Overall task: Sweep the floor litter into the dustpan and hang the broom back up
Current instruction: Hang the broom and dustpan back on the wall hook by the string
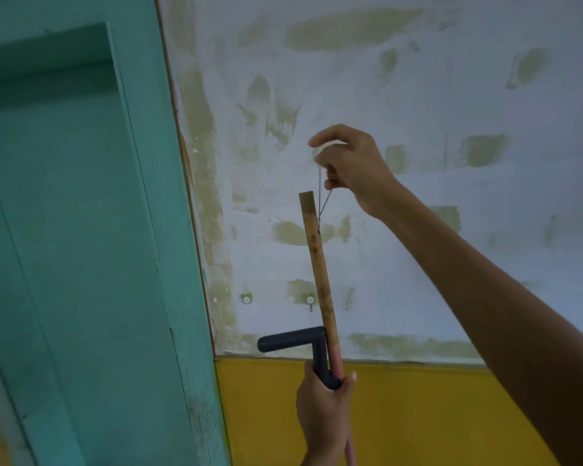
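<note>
Head camera is looking up at a patched white wall point(418, 105), with a teal door frame point(169, 230) running down the left side and a yellow lower band point(401, 408) along the bottom. The person's right hand point(350, 166) is reaching high against the wall, fingers pinched together on a thin loop of string point(323, 196) that is tied near the top of the broom handle point(318, 260). The string is running taut from the pinch down to the wooden stick. The broom handle is standing nearly upright in front of the wall, tilting slightly to the left at its top end, and its brush end is out of sight below.

The left hand point(323, 408) is clenching low down around two things at once: the pinkish lower part of the broom handle and the dark bent dustpan handle point(293, 344), whose grip is sticking out to the left. The dustpan itself is not showing.

Two small round wall hooks point(246, 299) with smiling faces are sitting on the wall near the stick, one just behind it; whatever the string is being lifted toward is hidden behind the right hand.
</note>
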Motion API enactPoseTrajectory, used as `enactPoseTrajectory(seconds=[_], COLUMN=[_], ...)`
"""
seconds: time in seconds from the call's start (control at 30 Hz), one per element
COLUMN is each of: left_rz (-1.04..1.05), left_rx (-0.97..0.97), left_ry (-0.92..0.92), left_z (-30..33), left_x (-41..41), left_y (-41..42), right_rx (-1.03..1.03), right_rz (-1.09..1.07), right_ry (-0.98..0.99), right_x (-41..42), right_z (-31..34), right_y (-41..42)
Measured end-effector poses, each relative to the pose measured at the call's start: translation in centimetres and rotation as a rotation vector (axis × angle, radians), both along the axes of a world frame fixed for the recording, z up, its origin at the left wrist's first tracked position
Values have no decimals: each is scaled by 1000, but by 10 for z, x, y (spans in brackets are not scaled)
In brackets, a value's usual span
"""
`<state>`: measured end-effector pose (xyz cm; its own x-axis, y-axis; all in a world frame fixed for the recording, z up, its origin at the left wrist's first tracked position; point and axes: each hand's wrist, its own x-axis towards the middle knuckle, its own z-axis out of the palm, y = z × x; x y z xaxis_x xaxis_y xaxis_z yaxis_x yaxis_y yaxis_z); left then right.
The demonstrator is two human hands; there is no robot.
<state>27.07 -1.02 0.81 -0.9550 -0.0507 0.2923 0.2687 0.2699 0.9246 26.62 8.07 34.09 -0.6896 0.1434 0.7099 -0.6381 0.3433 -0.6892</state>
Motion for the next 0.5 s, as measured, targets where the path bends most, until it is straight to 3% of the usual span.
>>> enactPoseTrajectory(seconds=[0.1, 0.23, 0.4, 0.5], left_rz=[44, 33, -82, -266], left_rx=[-59, -82, -193, -446], left_ry=[-41, -161, -233, -219], left_z=[-3, -8, -23, -28], left_x=[4, 5, 3, -13], left_y=[3, -1, -11, -17], right_rx=[213, 247, 92, -67], right_rz=[64, 97, 214, 326], right_ry=[9, -72, -123, -123], right_x=[-7, -21, -38, -48], right_z=[-4, -8, -25, -37], right_y=[-8, -4, -8, -7])
